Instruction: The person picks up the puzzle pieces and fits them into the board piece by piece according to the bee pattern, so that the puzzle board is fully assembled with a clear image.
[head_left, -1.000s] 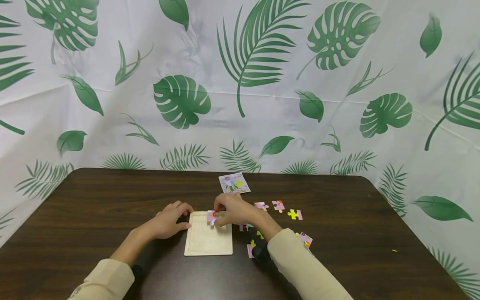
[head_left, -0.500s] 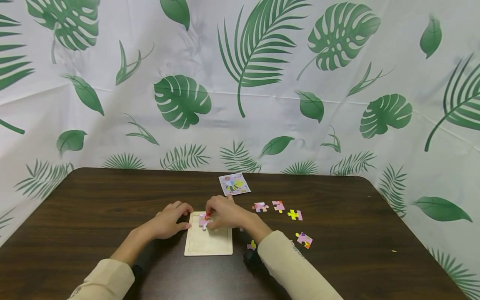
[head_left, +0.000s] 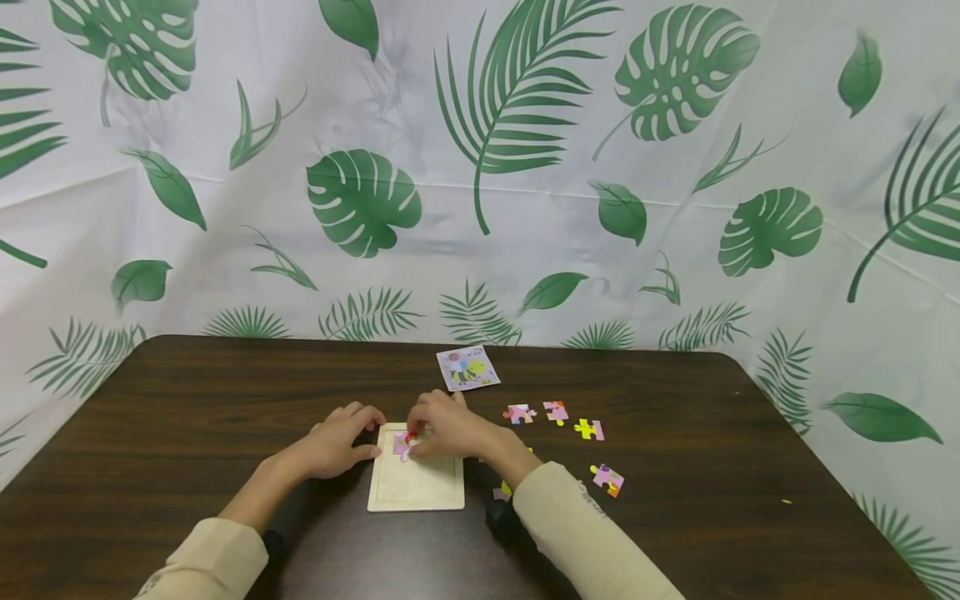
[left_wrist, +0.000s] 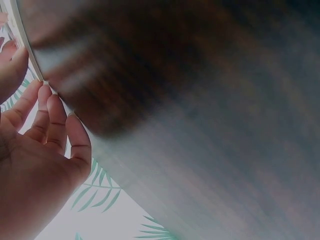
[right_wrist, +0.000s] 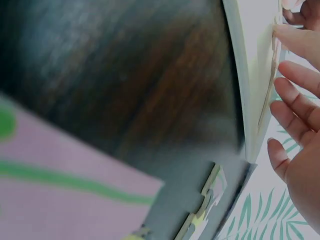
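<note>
A pale wooden puzzle tray (head_left: 416, 483) lies on the dark table. Between thumb and fingers, my right hand (head_left: 450, 427) pinches a pink puzzle piece (head_left: 402, 445) with a red spot, low over the tray's upper left part. Whether the piece touches the tray floor, I cannot tell. My left hand (head_left: 341, 442) rests at the tray's left side, thumb and index fingertip touching its edge near the upper left corner. In the left wrist view, the left fingers (left_wrist: 57, 120) are loosely bent against that edge. The right wrist view shows the right thumb (right_wrist: 300, 44) over the tray.
Loose puzzle pieces lie right of the tray, among them a yellow one (head_left: 588, 429) and a pink one (head_left: 607, 480); the right forearm partly covers others. A bee picture card (head_left: 468, 367) lies behind the tray. A leaf-patterned cloth (head_left: 525, 250) hangs behind the table.
My right hand has moved left with the puzzle piece, from the tray's upper middle toward its upper left. The left hand has stayed at the tray's edge.
</note>
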